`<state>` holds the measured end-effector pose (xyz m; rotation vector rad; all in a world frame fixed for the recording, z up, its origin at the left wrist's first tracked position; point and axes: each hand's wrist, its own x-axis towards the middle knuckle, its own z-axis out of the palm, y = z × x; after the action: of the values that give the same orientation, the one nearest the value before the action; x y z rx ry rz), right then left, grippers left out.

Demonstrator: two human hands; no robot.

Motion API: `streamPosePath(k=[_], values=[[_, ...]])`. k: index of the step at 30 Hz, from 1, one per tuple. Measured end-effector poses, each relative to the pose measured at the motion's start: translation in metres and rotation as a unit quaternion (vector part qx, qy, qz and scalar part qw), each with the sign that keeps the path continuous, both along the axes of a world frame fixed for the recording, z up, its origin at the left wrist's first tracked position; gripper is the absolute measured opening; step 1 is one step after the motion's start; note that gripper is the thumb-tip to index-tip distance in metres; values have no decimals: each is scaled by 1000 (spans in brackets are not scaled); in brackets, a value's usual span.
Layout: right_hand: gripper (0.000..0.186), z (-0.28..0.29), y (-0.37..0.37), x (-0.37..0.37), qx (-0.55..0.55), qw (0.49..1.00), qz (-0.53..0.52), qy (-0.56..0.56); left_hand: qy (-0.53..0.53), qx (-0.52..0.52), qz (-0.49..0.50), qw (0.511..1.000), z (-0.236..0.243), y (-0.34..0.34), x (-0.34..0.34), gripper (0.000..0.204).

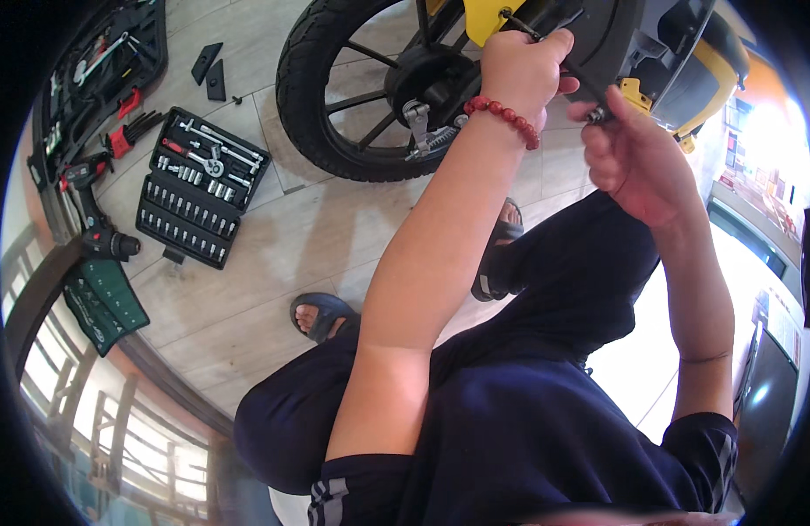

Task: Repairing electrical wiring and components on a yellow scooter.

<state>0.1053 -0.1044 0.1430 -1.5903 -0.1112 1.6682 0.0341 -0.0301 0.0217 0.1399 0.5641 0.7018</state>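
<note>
My left hand (520, 70), wearing a red bead bracelet, is closed around a dark bar-like piece (581, 77) beside a scooter's yellow panel (482, 16). My right hand (634, 156) has thumb and fingers curled at a small metal fitting (597, 115) on that dark piece, below and right of my left hand, near a yellow bracket (633, 95). The exact shape of what I hold is partly hidden by my fingers. The scooter's black spoked wheel (293, 96), with a spring by its hub, is left of my hands.
An open socket set (194, 226) lies on the tiled floor at left, beside a cordless drill (91, 208), a green tool roll (107, 307), a larger tool case (148, 35), red-handled tools (119, 142) and two small black pieces (216, 81). My sandalled feet (317, 317) are below.
</note>
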Motion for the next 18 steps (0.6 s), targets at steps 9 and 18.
streamPosePath(k=[9,18], values=[[31,10,-1,-22,79,469,495,-727,31,11,32,999,1,-1,6,16],[37,8,0,12,-4,986,23,-167,-77,-22,26,996,3,-3,7,16]])
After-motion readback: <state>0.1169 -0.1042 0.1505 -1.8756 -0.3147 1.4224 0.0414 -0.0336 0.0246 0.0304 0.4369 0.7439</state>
